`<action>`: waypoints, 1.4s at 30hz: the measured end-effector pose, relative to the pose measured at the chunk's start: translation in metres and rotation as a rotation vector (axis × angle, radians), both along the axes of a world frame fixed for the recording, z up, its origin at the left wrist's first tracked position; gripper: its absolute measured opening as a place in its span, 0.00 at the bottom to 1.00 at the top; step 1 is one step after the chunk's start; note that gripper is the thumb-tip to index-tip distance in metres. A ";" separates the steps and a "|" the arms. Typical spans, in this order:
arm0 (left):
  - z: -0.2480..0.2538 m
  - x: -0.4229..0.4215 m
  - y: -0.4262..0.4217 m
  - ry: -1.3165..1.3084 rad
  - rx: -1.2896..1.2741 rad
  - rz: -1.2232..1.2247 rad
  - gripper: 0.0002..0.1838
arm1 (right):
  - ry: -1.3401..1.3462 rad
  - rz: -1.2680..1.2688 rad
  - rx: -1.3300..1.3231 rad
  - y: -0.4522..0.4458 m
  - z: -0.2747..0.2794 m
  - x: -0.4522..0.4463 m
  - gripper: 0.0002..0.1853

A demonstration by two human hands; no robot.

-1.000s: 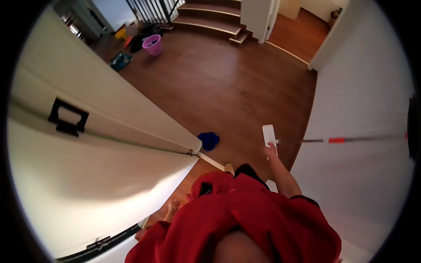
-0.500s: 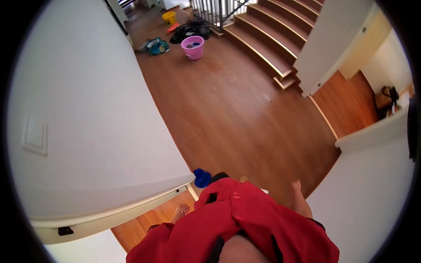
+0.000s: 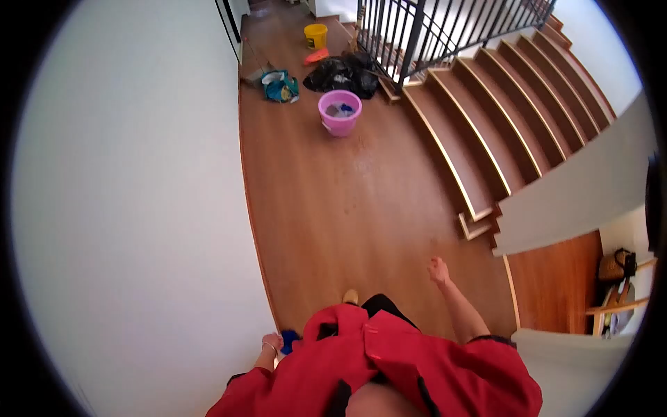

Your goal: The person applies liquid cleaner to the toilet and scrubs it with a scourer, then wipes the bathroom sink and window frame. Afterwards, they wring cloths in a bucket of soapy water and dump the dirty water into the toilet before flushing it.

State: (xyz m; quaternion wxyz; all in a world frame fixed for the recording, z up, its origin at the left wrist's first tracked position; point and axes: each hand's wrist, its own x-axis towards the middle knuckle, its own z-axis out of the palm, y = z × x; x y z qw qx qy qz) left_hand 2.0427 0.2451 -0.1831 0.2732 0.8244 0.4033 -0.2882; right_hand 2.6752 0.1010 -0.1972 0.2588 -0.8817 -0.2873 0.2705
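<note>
My left hand (image 3: 272, 342) hangs low by the white wall, a band on its wrist and its fingers curled closed. Right beside it is a blue fluffy thing (image 3: 290, 342), like a duster or mop head, partly hidden by my red clothing; its grip is too small to make out clearly. My right hand (image 3: 438, 271) swings out in front over the floor, fingers loosely apart and holding nothing. Ahead on the wooden floor stands a pink bucket (image 3: 340, 124) with greyish and blue contents.
Behind the bucket lie black bags (image 3: 344, 75), a teal bag (image 3: 281, 86), a red-orange item (image 3: 316, 56) and a yellow bucket (image 3: 315, 36). Curved stairs (image 3: 486, 132) with a dark railing (image 3: 410, 48) rise at the right. A woven basket (image 3: 615, 266) sits beyond a doorway.
I have come forward past the doorway on the left, and the pink bucket and stairs are nearer. My right hand has swung forward. The blue fluffy thing has travelled along with my left hand.
</note>
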 end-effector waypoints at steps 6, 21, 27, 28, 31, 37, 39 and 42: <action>0.070 0.266 0.268 -0.539 -0.263 1.337 0.22 | 0.362 -0.349 -0.275 0.129 0.031 0.173 0.24; 0.013 0.586 0.793 -0.686 -0.330 1.685 0.18 | -0.049 0.643 -0.169 0.967 0.070 0.465 0.23; -0.100 0.738 1.080 -0.800 -0.305 1.482 0.15 | -0.041 0.818 -0.246 1.252 -0.095 0.535 0.27; -0.131 0.771 1.124 -0.872 -0.342 1.543 0.16 | -0.032 0.828 -0.272 1.288 -0.132 0.546 0.27; -0.214 0.870 1.221 -0.848 -0.435 1.536 0.17 | -0.059 0.843 -0.206 1.380 -0.255 0.579 0.31; -0.389 1.051 1.365 -1.026 -0.540 1.336 0.17 | -0.347 1.173 -0.328 1.564 -0.473 0.634 0.35; -0.477 1.092 1.397 -1.007 -0.549 1.330 0.16 | -0.271 0.987 -0.405 1.609 -0.535 0.641 0.35; -0.588 1.138 1.422 -0.954 -0.611 1.523 0.12 | -0.164 0.786 -0.502 1.616 -0.661 0.645 0.35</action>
